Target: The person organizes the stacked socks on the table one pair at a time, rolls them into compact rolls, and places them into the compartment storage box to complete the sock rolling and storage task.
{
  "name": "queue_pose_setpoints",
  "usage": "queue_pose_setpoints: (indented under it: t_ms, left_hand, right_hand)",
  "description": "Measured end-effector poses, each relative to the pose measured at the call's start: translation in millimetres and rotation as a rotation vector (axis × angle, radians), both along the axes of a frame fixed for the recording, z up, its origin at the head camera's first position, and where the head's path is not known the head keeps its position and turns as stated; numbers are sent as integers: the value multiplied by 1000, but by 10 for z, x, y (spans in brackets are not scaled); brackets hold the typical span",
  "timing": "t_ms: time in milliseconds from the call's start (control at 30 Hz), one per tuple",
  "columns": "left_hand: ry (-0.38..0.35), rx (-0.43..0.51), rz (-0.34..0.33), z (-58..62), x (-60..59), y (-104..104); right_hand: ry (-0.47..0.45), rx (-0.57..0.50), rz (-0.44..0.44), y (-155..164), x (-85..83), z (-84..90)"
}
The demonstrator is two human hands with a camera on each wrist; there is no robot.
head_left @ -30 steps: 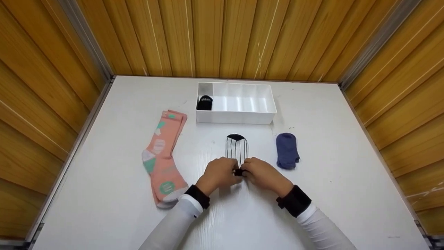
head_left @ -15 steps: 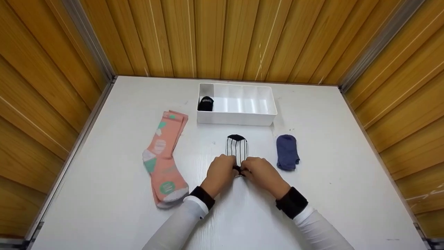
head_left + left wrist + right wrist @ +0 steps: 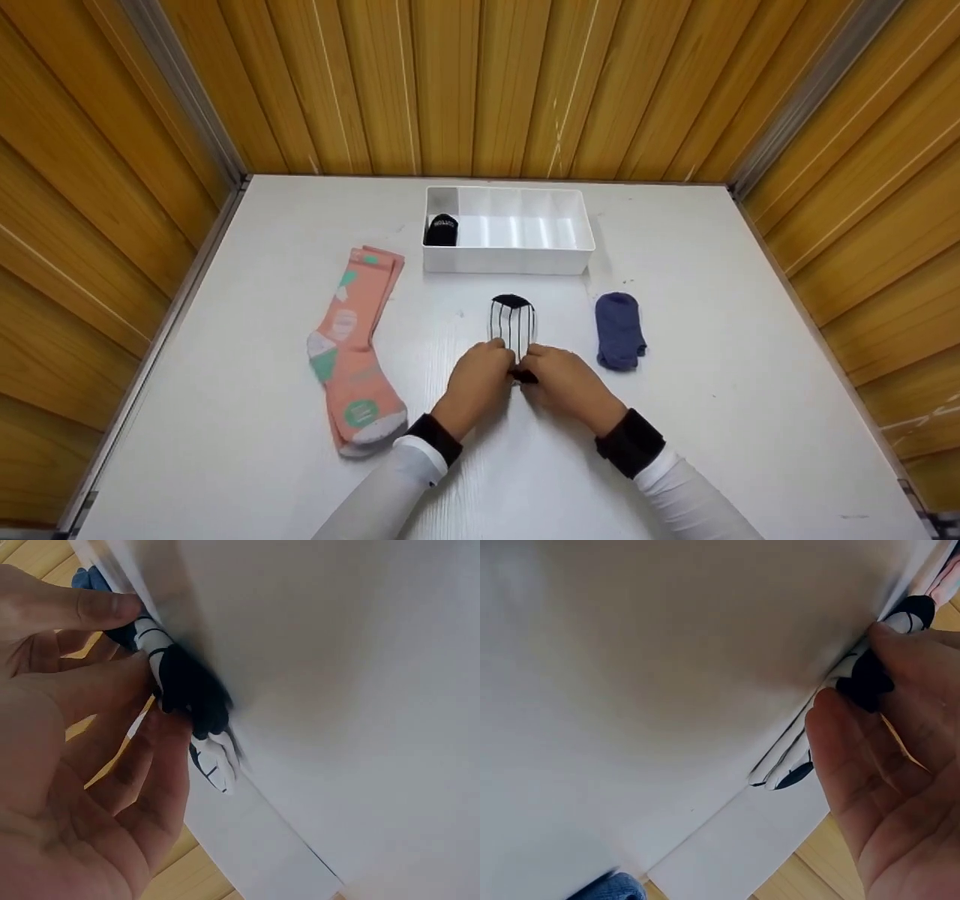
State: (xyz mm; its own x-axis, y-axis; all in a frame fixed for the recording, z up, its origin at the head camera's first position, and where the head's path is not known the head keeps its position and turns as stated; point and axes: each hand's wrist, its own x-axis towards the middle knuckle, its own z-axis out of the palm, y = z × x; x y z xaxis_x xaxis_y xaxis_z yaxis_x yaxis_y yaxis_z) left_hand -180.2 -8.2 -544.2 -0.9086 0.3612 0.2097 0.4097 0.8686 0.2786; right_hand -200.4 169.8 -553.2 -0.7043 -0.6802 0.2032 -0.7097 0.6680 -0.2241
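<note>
In the middle of the table lies a white sock with black stripes and a black toe, its near end folded over. My left hand pinches the black part at that end from the left. From the right, my right hand pinches the same black part. The left wrist view shows the bunched black fabric by my fingertips. In the right wrist view, black fabric sits between thumb and fingers. The hands partly hide the folded end, so I cannot tell exactly how it is tucked.
A white divided box stands behind, with a rolled black sock in its leftmost compartment. Long pink patterned socks lie on the left of the table. Folded blue socks lie on the right. Wood-patterned walls surround the table.
My left hand has turned and come in closer to the right at the sock's folded end. The black fabric has shifted slightly between the fingers. The other socks and the box stay put.
</note>
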Motion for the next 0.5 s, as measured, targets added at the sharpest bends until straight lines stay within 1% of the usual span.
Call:
queue_pose_setpoints:
  t_ms: [67,167,233,333,433,500]
  left_hand:
    - [-4,-9,-13,-2,0,-6]
    - [-7,8,-14,-29,-10,-17]
    - [-9,35,2,-56,-20,-29]
    - [-29,82,36,-75,-29,-39]
    - [-31,92,51,-53,-29,-40]
    - [-25,83,52,-20,-38,-37]
  right_hand:
    - [-34,-37,-2,14,-9,-5]
    - [-103,-80,-32,20,-15,-4]
    - [-157,-102,-63,11,-18,1]
    - [-194,-109,-96,-20,-24,17]
    - [-170,-96,-91,-50,-26,30]
    - [-112,-79,-73,-66,-25,37]
